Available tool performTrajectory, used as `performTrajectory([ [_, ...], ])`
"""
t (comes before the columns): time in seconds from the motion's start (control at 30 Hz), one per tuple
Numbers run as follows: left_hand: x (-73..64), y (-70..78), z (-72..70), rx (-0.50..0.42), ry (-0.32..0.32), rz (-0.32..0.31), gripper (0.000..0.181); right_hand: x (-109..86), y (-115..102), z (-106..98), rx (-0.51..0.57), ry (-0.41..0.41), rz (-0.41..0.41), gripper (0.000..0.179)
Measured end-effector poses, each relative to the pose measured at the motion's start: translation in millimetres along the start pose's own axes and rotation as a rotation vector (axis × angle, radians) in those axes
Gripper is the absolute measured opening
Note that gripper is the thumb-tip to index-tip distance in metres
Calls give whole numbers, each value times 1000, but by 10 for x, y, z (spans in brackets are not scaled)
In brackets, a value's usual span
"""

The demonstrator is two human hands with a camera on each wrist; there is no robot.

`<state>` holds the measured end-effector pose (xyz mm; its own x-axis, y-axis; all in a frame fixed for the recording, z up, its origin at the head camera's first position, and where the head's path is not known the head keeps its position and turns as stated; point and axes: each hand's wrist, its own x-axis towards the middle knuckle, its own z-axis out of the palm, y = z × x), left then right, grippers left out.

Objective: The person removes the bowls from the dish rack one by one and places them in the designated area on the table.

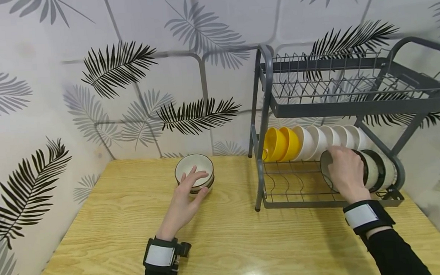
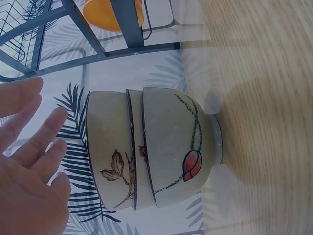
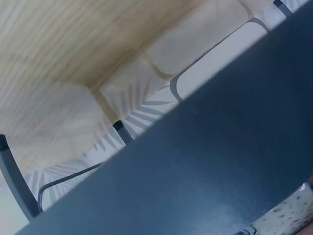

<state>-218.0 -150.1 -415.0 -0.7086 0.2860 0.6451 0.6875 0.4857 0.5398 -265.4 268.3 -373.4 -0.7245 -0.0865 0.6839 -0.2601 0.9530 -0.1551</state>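
My left hand hovers by a stack of patterned bowls, its fingers loosely spread over the near side of the top rim. In the left wrist view the stacked bowls show cream sides, one with a red flower bud, another with brown leaves; the left hand is apart from them. At the lower tier of a dish rack, my right hand grips the rim of a dark-edged bowl; the fingertips are partly hidden. More cream bowls stand on edge just right of this hand.
Yellow bowls and several white bowls line the back of the lower tier. The upper wire tier overhangs them. Rack and stack stand on a wooden table against a leaf-patterned wall. A dark rack bar fills much of the right wrist view.
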Motion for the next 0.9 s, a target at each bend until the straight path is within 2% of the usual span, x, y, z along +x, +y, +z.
performTrajectory([
  [0.3, 2, 4, -13, -12, 2, 1, 37, -50, 25, 45, 40, 106, -73, 40],
  [0.63, -13, 5, -23, -12, 13, -6, 36, -41, 24, 75, 54, 167, -132, 42],
  [0.9, -17, -17, -45, 6, 12, -4, 36, -40, 29, 83, 90, 216, -150, 45],
])
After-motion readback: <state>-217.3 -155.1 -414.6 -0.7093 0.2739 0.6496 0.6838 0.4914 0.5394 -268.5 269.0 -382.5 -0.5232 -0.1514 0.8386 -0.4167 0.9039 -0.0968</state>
